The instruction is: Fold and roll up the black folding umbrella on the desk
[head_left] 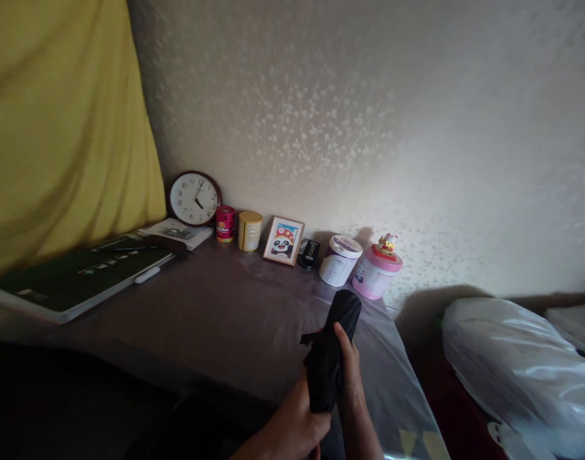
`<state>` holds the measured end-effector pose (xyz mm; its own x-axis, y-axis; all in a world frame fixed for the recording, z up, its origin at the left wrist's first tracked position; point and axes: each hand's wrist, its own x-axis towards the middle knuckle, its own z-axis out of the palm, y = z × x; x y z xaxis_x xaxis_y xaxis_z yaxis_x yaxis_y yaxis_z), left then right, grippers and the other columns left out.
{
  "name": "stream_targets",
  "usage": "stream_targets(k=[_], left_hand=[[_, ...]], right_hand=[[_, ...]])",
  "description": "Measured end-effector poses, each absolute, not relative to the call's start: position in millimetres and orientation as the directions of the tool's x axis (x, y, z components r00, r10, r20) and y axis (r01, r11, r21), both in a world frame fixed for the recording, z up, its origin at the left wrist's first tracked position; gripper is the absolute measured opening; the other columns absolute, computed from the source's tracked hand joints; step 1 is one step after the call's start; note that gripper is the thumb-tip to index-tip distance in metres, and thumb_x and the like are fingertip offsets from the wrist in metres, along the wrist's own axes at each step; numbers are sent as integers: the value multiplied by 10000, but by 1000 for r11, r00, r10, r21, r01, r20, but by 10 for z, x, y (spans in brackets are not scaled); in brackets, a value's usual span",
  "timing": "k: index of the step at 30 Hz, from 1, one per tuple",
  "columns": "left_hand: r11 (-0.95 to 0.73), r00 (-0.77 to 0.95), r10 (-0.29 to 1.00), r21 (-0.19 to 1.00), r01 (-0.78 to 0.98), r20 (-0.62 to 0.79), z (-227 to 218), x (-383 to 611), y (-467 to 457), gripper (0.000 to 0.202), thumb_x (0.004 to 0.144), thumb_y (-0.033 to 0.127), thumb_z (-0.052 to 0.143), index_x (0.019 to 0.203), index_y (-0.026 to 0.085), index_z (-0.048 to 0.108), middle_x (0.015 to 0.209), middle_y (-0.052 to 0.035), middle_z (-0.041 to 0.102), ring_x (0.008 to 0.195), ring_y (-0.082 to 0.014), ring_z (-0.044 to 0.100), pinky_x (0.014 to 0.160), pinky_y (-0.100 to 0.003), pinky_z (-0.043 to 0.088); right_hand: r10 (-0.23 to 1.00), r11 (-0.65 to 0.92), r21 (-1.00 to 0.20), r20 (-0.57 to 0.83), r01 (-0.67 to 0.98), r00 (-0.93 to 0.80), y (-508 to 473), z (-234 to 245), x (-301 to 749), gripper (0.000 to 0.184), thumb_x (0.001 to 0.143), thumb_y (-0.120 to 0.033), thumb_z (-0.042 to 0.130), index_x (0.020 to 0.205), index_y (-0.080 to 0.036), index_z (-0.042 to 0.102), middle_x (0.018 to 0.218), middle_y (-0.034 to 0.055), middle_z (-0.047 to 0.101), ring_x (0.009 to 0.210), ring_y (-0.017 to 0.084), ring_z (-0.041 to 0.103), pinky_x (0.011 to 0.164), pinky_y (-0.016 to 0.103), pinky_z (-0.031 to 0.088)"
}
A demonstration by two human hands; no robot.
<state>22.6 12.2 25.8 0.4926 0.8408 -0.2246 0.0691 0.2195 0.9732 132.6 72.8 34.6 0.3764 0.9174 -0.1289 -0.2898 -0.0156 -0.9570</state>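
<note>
A black folded umbrella (327, 364) is held at a slant over the front right part of the table, its loose strap sticking out to the left. My left hand (299, 409) is wrapped round its lower end. Higher up on the right side, my right hand (350, 367) grips the umbrella with the thumb lying along the cloth. Most fingers of both hands are hidden behind the umbrella.
Along the wall stand a clock (195, 198), a red can (225, 223), a yellow-lidded can (249, 231), a framed panda picture (283, 241), a white tub (340, 260) and a pink tub (376, 273). A large green book (81, 275) lies left; a plastic-wrapped bundle (517, 358) sits right.
</note>
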Motion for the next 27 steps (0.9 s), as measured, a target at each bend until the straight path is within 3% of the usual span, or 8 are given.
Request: stream_targets(k=[3, 5, 7, 12, 15, 21, 25, 27], left_hand=[[-51, 345, 937, 955, 291, -55, 86, 228, 128, 801, 688, 98, 478, 1399, 194, 121, 1126, -138, 577, 842, -205, 630, 773, -352, 502], [-169, 299, 954, 885, 434, 36, 29, 196, 136, 832, 668, 27, 448, 1412, 175, 107, 1353, -168, 410, 1181, -246, 469, 979, -377, 377], [-187, 309, 951, 838, 513, 23, 36, 151, 149, 828, 673, -4, 404, 1419, 161, 84, 1427, -168, 312, 1285, -247, 348, 1031, -394, 312], [-176, 343, 937, 938, 299, 66, 155, 85, 204, 967, 667, 143, 574, 1416, 174, -36, 1481, -131, 210, 1323, -239, 280, 1064, -381, 283], [-157, 298, 950, 966, 203, 92, 130, 100, 247, 873, 724, 263, 573, 1416, 163, 51, 1462, -124, 266, 1324, -228, 279, 1079, -385, 260], [-278, 281, 943, 883, 379, 177, -1, 72, 298, 737, 761, 214, 499, 1409, 189, 150, 1432, -108, 328, 1286, -210, 348, 1052, -372, 292], [-212, 270, 960, 820, 531, 73, 47, 23, 265, 744, 761, 196, 503, 1416, 221, 151, 1317, -144, 453, 1164, -261, 484, 951, -376, 377], [-175, 273, 962, 775, 607, 3, 61, 20, 238, 738, 752, 175, 510, 1409, 251, 185, 1242, -148, 503, 1082, -287, 540, 892, -386, 409]], right_hand=[[905, -6, -985, -79, -172, 418, 749, 291, 1311, 518, 600, -494, 728, 978, -159, 613, 742, -1, 674, 659, 185, 634, 596, 267, 505], [878, 15, -996, -27, -84, 478, 748, 248, 1297, 523, 599, -467, 740, 1009, -172, 604, 801, -4, 676, 735, 189, 635, 634, 256, 500], [862, 20, -997, -18, -69, 507, 738, 216, 1281, 524, 607, -462, 736, 1023, -174, 598, 825, -2, 675, 772, 194, 636, 654, 256, 497], [876, -7, -985, -88, -171, 475, 704, 220, 1253, 524, 636, -483, 706, 1032, -160, 589, 743, -7, 664, 691, 197, 646, 599, 266, 494], [889, -15, -985, -93, -174, 449, 691, 254, 1252, 539, 642, -500, 691, 1049, -160, 591, 766, -4, 673, 732, 207, 645, 626, 273, 494], [880, 29, -973, 134, 229, 456, 727, 158, 1349, 458, 636, -502, 690, 955, -177, 634, 843, 39, 670, 866, 246, 607, 760, 317, 444], [821, 102, -904, 313, 416, 478, 749, 30, 1377, 542, 605, -457, 728, 1075, -218, 606, 941, 53, 619, 869, 237, 568, 792, 335, 417], [848, 161, -878, 356, 450, 393, 740, 0, 1371, 451, 672, -425, 683, 1077, -240, 615, 958, 50, 597, 835, 213, 562, 785, 329, 420]])
